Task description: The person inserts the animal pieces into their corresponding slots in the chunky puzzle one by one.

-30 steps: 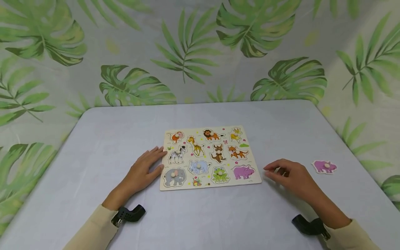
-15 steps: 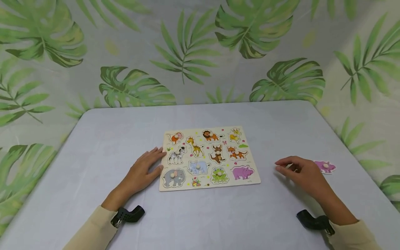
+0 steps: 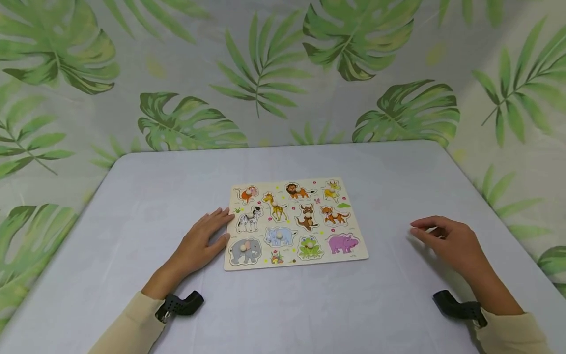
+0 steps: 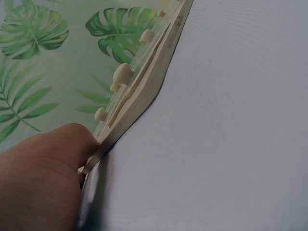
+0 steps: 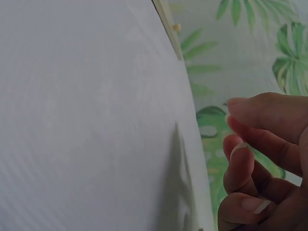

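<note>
A wooden peg puzzle board [image 3: 289, 255] with animal pieces lies on the table. My left hand [image 3: 199, 246] rests against its left edge, fingers extended; in the left wrist view the thumb [image 4: 72, 142] touches the board's edge [image 4: 139, 103]. At the board's lower right, a purple hippo picture [image 3: 342, 243] shows no knob, unlike the grey elephant piece [image 3: 245, 251] and green frog piece [image 3: 310, 247]. My right hand [image 3: 453, 246] hovers over the table right of the board, fingers loosely bent, nothing between thumb and index finger. The loose hippo piece is hidden, apparently behind this hand.
A white cloth covers the table [image 3: 309, 305]. Behind and beside it hangs a leaf-patterned curtain [image 3: 283, 73]. A black wrist camera [image 3: 183, 303] sits on my left wrist and another black camera [image 3: 457, 306] on my right.
My right hand has moved right, away from the board, and now covers the spot where the loose hippo piece was visible. My left hand and the board have stayed in place.
</note>
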Demonstrator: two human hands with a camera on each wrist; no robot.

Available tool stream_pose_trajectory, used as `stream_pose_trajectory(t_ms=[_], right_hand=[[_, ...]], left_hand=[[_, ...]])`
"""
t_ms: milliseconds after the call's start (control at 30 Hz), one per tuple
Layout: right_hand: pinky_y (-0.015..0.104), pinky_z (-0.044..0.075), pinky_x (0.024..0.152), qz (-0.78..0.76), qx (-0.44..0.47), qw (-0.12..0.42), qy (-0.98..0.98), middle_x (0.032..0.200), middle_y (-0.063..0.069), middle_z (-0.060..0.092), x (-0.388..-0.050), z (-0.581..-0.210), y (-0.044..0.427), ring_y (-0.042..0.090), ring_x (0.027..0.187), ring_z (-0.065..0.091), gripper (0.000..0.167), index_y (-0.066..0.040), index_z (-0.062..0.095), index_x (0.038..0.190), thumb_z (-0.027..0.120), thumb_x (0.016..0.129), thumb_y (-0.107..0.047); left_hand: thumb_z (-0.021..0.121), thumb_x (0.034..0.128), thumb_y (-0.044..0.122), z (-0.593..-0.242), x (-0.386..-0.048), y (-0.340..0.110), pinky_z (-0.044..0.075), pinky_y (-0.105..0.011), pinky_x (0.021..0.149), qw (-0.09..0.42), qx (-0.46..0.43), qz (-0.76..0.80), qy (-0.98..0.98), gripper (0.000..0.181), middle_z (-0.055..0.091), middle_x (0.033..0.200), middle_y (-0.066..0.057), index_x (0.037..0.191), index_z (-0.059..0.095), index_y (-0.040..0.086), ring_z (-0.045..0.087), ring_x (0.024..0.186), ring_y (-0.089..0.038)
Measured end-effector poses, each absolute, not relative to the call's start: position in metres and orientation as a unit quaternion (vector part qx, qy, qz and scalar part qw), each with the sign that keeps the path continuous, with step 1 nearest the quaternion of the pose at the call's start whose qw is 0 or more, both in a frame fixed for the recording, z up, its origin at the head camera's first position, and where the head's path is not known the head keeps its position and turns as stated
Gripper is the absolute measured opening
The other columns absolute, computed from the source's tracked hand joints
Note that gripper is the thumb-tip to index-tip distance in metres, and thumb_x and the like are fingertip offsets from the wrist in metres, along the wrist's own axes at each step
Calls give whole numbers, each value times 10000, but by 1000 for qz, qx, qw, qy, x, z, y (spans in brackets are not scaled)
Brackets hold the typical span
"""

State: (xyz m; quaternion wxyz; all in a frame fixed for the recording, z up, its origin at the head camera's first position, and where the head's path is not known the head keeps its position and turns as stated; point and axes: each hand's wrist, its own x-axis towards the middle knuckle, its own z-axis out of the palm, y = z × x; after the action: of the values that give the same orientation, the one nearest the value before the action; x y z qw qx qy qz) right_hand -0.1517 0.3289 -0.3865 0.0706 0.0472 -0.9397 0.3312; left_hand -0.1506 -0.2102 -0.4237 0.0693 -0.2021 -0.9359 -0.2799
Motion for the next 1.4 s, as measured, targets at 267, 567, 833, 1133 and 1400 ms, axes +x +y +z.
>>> stream_pose_trajectory(t_ms=[267, 567, 833, 1133, 1400], right_hand=[[251, 433, 498, 327, 16, 61, -943, 849, 7, 696, -151, -383, 343, 20, 680, 574, 348, -163, 705, 1107, 667, 894, -435], [244, 427, 486, 326, -1, 65, -943, 820, -70, 688, -154, -384, 357, -2, 676, 566, 357, -149, 700, 1113, 674, 890, -427], [247, 428, 488, 314, -13, 70, -947, 800, -81, 693, -157, -384, 366, -45, 664, 564, 358, -161, 691, 1115, 673, 888, -436], [239, 425, 485, 285, -25, 67, -956, 911, 142, 702, -156, -387, 379, -64, 654, 496, 395, -98, 675, 1153, 657, 907, -407], [226, 430, 514, 268, -16, 63, -961, 1044, 231, 654, -156, -387, 386, -162, 688, 431, 407, -72, 688, 1136, 670, 899, -402]], left_hand=[[563, 974, 260, -424, -150, -210, 171, -473, 1185, 70, -207, -280, -935, 491, 382, 1517, -86, 1434, 470, 116, 274, 1427, -300], [557, 977, 269, -426, -150, -210, 175, -475, 1183, 71, -207, -281, -934, 486, 382, 1519, -77, 1433, 473, 125, 276, 1427, -295], [573, 970, 265, -424, -151, -211, 164, -464, 1189, 67, -203, -283, -935, 493, 374, 1524, -69, 1434, 473, 130, 267, 1432, -283], [572, 970, 255, -424, -149, -210, 170, -479, 1185, 65, -204, -281, -936, 493, 372, 1524, -78, 1435, 470, 125, 270, 1429, -299], [571, 971, 251, -422, -149, -209, 167, -478, 1186, 65, -203, -284, -935, 494, 373, 1523, -80, 1438, 467, 126, 271, 1429, -298]])
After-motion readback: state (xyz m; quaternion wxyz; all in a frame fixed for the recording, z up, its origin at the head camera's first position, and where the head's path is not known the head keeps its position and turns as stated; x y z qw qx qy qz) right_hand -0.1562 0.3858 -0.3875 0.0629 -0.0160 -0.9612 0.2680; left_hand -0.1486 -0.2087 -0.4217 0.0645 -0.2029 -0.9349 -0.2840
